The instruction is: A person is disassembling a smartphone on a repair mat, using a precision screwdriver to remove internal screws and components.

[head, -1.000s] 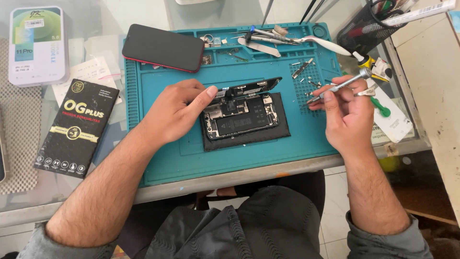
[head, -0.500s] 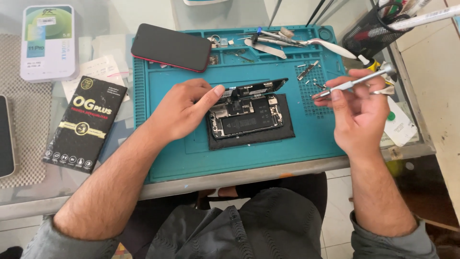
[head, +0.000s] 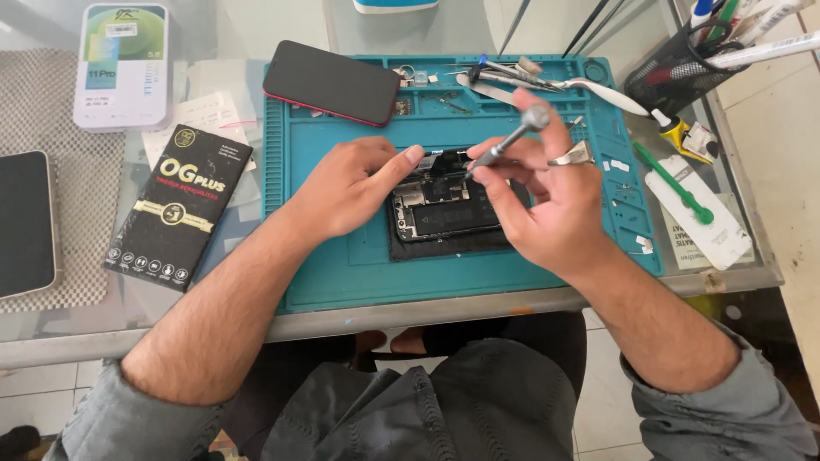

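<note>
A: Resting on the teal mat (head: 342, 273), opened phone (head: 444, 209) lies between both hands.
B: Left hand (head: 346, 188)?
A: Half-curled, fingertips pressing the phone's top edge.
B: Right hand (head: 547, 201)?
A: Pinching a screwdriver (head: 508, 141), tip at the phone.

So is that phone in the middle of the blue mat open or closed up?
Open. The phone lies with no cover, its dark battery and small inner parts bare. The left hand steadies it; the right hand points a screwdriver into it.
</note>
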